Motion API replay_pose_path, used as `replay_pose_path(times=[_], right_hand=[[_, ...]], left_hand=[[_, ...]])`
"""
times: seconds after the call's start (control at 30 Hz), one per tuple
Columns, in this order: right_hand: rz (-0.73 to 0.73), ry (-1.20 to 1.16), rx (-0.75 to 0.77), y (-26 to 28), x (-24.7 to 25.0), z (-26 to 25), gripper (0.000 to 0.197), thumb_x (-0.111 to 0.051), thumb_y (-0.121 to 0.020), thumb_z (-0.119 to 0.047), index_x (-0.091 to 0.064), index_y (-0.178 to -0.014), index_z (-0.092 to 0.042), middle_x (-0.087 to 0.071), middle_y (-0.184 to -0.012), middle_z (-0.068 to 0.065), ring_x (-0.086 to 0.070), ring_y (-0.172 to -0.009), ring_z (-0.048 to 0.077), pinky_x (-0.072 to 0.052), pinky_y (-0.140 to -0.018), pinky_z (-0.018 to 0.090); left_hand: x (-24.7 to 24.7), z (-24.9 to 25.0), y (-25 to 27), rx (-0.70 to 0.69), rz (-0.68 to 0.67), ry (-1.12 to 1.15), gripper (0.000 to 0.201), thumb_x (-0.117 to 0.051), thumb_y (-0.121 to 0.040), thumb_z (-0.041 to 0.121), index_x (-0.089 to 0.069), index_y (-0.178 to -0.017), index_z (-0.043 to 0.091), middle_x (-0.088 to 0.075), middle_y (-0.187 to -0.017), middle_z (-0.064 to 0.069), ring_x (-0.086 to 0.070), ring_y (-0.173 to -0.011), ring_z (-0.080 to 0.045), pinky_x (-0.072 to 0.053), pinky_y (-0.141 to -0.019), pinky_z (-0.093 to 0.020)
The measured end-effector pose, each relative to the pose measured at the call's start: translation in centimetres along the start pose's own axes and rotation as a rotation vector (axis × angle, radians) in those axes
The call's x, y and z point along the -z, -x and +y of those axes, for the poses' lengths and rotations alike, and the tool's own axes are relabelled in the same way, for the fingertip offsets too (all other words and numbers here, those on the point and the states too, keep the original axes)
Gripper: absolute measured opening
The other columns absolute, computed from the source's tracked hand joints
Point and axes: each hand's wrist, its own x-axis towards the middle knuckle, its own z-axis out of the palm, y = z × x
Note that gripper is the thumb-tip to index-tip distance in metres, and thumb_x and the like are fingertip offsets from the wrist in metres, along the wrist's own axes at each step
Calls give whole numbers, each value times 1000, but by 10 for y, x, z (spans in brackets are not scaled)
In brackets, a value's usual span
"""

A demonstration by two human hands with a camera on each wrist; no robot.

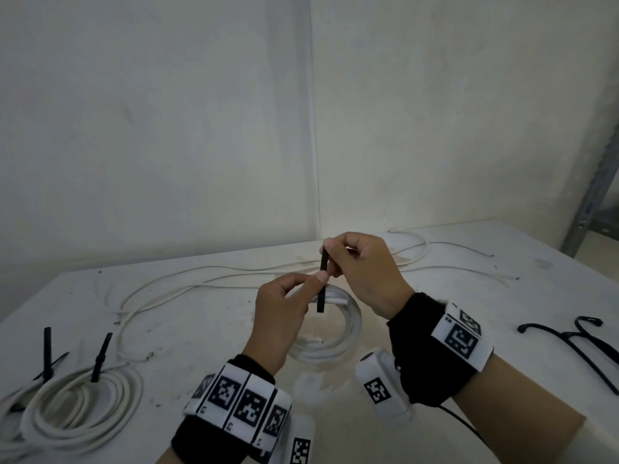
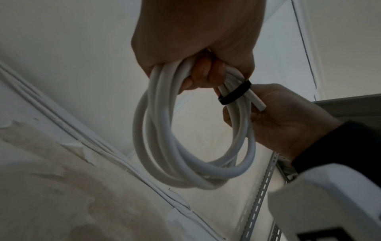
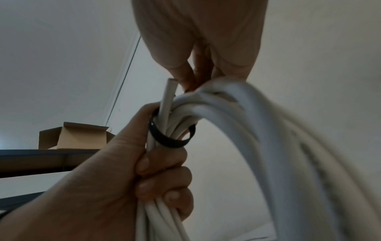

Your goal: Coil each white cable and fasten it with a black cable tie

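Observation:
A coil of white cable (image 1: 331,343) hangs above the table, held up between both hands. My left hand (image 1: 311,284) grips the bundled turns, its fingers curled round them (image 3: 163,179), with the thumb up against the tie. A black cable tie (image 1: 323,283) is looped round the bundle (image 2: 235,93) right beside those fingers, and its loop (image 3: 169,140) still sits loose. The tie's free tail stands upright, and my right hand (image 1: 335,254) pinches its upper end. One cut cable end (image 2: 258,104) sticks out past the loop.
Two tied coils (image 1: 83,400) lie at the table's front left, their tie tails sticking up. Loose white cables (image 1: 201,279) trail across the back. Spare black ties (image 1: 586,343) lie at the right. A metal shelf upright (image 1: 596,182) stands far right, and a cardboard box (image 3: 76,135) sits on a shelf.

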Motion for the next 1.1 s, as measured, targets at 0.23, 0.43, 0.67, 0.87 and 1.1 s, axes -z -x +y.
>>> replay_pose_path(times=[0.23, 0.43, 0.67, 0.87, 1.1], right_hand=[[-106, -17, -16, -4, 1, -6, 22, -57, -89, -13, -59, -68, -15, -57, -61, 0, -52, -51, 0, -44, -53, 12], [-72, 20, 37, 2, -1, 1, 24, -59, -87, -5, -55, -66, -15, -58, -64, 9, -53, -63, 17, -44, -62, 21], [13, 39, 67, 5, 2, 1, 30, -56, -89, -3, -49, -63, -16, -54, -59, 4, -51, -51, 8, -47, -54, 22], [53, 108, 69, -1, 1, -5, 31, -53, -91, -6, -44, -63, -18, -48, -62, 2, -50, -49, 18, -47, -43, 23], [-13, 85, 21, 4, -2, -2, 29, -53, -92, -9, -45, -65, -16, -48, -61, 2, -49, -38, 7, -46, -41, 19]], left_hand=[[1, -2, 0, -42, 56, -31, 15, -68, -80, 29, -71, -66, 28, -68, -64, 16, -59, -62, 5, -44, -67, -21], [-4, -1, 3, -23, 58, -13, 25, -62, -84, 37, -71, -66, 21, -62, -58, 10, -52, -55, 1, -43, -53, -14], [-5, 2, 2, -19, -5, -65, 25, -66, -82, 28, -67, -58, 19, -61, -58, 12, -49, -52, 2, -38, -62, -23], [-6, 3, 5, -42, -32, -65, 24, -64, -84, 23, -67, -61, 17, -72, -76, -3, -53, -56, 4, -37, -62, -21], [-2, -4, 9, 0, -35, -52, 30, -63, -84, 31, -73, -78, 3, -68, -73, -9, -46, -48, 2, -38, -51, -11]])
